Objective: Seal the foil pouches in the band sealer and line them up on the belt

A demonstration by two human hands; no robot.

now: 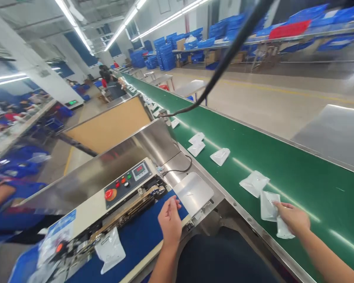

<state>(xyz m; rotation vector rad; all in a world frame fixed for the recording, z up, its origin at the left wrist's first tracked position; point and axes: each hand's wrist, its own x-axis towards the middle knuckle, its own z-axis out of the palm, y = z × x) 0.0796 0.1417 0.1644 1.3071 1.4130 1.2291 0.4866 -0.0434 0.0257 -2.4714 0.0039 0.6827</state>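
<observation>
Head view shows the right hand (293, 218) on the green conveyor belt (297, 173), fingers pinching a clear pouch (268, 205). Beside the belt, the left hand (170, 222) rests on the sealer's blue belt (141, 239), fingers loosely together, holding nothing.

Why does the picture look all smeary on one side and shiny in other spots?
In the head view, the left edge and the bag on the blue belt are streaked with motion blur; the right hand on the pouches is slightly soft too. Ceiling light strips glare off the green conveyor and the steel machine cover. The whole view is tilted and bent by the wide lens.
</observation>
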